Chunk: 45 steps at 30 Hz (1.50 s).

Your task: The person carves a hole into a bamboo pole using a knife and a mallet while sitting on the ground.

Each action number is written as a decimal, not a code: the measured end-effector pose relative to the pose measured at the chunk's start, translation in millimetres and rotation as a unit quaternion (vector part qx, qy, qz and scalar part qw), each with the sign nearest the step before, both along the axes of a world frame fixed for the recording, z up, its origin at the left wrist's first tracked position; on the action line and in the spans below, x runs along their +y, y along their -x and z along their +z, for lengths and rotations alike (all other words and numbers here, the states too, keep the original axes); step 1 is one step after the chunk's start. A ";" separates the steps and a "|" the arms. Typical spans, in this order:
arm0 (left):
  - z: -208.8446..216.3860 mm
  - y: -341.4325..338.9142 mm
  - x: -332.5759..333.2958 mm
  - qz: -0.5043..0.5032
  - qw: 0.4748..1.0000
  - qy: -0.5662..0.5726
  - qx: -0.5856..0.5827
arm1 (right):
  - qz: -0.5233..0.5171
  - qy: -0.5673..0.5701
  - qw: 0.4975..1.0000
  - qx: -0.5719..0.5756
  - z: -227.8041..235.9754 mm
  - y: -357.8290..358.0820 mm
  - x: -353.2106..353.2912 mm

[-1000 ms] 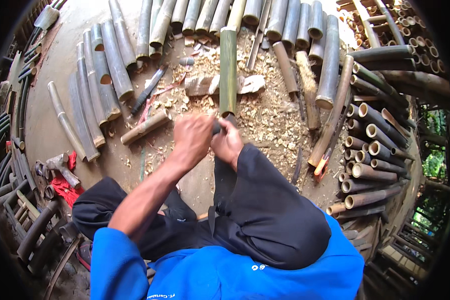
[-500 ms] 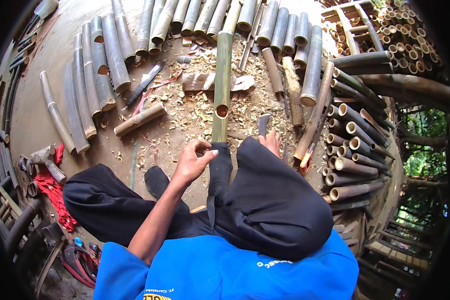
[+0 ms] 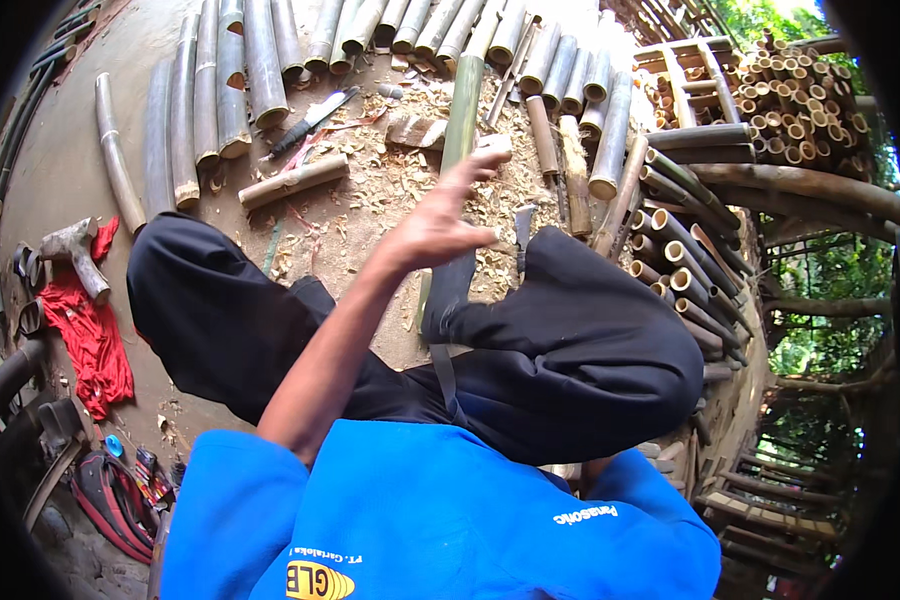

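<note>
My left hand [image 3: 438, 226] is stretched forward with its fingers extended and thumb apart, holding nothing. It hovers over a long green bamboo pole [image 3: 461, 118] that runs away from me between my legs, and hides part of it. A dark-trousered foot rests along the pole's near end. Beside my right knee stands the blade of a knife [image 3: 522, 226], its lower part covered by the leg. Of my right arm only a bit of skin shows by the sleeve; the hand is out of sight. Under the pole lies a split wooden block [image 3: 416, 131].
Wood shavings [image 3: 370, 215] litter the ground. A short bamboo piece [image 3: 295, 181] and a long knife [image 3: 315, 120] lie ahead left. Cut bamboo tubes fan out in front; stacked bamboo [image 3: 685, 255] stands at right. A wooden mallet [image 3: 78, 256] rests by a red cloth [image 3: 88, 340] at left.
My left hand has moved forward and right, and its fingers have opened out. My right hand, earlier beside the right knee near the blade, has drawn back out of sight. The view has shifted.
</note>
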<state>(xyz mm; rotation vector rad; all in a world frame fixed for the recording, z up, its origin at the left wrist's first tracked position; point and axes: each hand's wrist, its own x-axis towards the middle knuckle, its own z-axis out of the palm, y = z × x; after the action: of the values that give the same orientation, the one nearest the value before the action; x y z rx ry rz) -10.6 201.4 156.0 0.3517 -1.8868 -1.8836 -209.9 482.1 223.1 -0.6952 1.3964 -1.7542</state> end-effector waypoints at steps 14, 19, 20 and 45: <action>2.0 -30.8 91.0 0.139 0.948 0.287 0.001 | -0.004 -0.070 0.998 0.005 22.8 -5.0 15.8; -20.8 -35.9 154.6 -0.121 0.990 0.054 0.040 | 0.033 -0.150 0.988 -0.001 -9.6 13.1 -34.7; 14.0 -38.5 142.7 -0.254 0.966 -0.018 -0.039 | 0.022 -0.179 0.984 0.004 -17.9 23.4 -33.0; -6.6 113.2 -21.1 -0.052 0.942 0.329 -0.033 | -0.036 -0.254 0.954 -0.157 -236.6 80.9 -98.4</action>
<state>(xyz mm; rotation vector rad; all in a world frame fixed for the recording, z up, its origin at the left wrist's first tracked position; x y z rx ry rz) -123.8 180.3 149.5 0.0936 -2.4757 -1.1925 -290.8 383.7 -13.5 -0.0842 1.5662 -1.3894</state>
